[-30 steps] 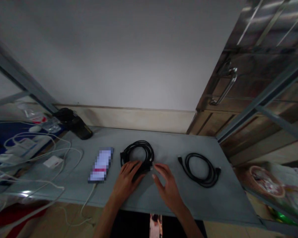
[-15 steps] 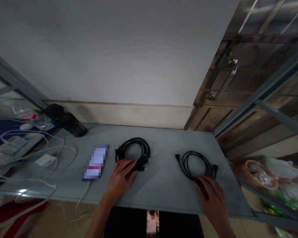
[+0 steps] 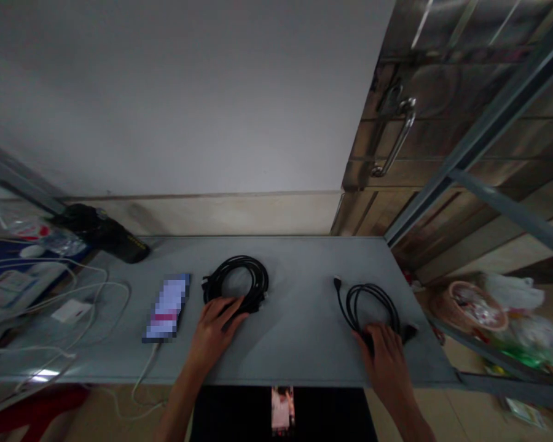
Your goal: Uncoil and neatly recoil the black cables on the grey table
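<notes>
A thick black cable coil (image 3: 260, 270) lies on the grey table, left of the middle. My left hand (image 3: 216, 322) is closed on its near edge, with fingers over the loops and thumb below. A smaller, looser black cable coil (image 3: 382, 291) lies to the right, one plug (image 3: 337, 282) sticking out at its upper left. Over the near side of that coil my right hand (image 3: 383, 353) is closed, its fingers hiding part of the loops. Another plug (image 3: 409, 333), blurred, shows just right of those fingers.
A phone (image 3: 168, 307) with a white cable lies left of my left hand. Beyond it are a white charger (image 3: 72, 311), tangled white cables and a black bottle (image 3: 105, 233). Metal posts (image 3: 447, 178) stand at the right, near a basket (image 3: 474, 306) and plastic bags.
The whole view has shifted a little. My right hand has moved slightly with its coil, whose right plug now sits lower and farther out. My left hand stays at its coil.
</notes>
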The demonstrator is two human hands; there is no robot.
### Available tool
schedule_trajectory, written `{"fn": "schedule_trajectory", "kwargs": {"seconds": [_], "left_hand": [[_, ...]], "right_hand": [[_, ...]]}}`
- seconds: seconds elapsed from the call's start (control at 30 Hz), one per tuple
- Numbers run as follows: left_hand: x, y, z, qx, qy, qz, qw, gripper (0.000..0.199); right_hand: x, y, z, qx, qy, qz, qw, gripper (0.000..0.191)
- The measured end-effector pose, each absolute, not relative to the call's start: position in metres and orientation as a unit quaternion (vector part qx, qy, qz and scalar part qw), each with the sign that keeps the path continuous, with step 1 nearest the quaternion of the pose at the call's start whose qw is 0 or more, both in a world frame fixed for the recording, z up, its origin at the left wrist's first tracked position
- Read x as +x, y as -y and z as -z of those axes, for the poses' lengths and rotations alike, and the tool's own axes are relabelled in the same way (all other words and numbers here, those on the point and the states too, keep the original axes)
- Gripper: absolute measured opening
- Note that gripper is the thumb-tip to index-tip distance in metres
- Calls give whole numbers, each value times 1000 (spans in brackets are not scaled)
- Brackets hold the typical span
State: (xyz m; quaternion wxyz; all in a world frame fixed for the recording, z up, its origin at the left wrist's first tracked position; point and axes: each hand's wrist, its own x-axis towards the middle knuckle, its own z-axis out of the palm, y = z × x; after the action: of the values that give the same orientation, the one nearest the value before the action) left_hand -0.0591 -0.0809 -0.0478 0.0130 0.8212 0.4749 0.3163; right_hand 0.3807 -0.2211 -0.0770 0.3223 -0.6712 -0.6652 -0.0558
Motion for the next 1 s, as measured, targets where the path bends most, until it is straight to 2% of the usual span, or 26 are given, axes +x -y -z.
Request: {"fn": "schedule_trajectory", "kwargs": {"seconds": [0.33,0.53,0.63,0.7,0.77,0.87,1.0], "left_hand": [[-53,81,33,789,-505,-350,-4,39],[-31,121,18,736,-523,-429,24,29],[-8,156,17,737,-521,-415,117,26],[8,180,19,706,-523,-405,254,25],[21,202,20,670,-536,-391,332,27],[39,230,25,613,-553,-386,410,36],[51,250,36,509,-579,-425,474,52]], "right_hand": [[381,223,83,-656,665,61,352,33],[381,224,82,-633,682,69,360,31],[365,234,81,-613,697,56,368,33],[343,244,77,-609,691,14,389,38],[314,253,72,-611,668,-55,422,38],[268,265,68,-611,638,-132,450,37],[223,272,68,-583,663,-167,439,45]]}}
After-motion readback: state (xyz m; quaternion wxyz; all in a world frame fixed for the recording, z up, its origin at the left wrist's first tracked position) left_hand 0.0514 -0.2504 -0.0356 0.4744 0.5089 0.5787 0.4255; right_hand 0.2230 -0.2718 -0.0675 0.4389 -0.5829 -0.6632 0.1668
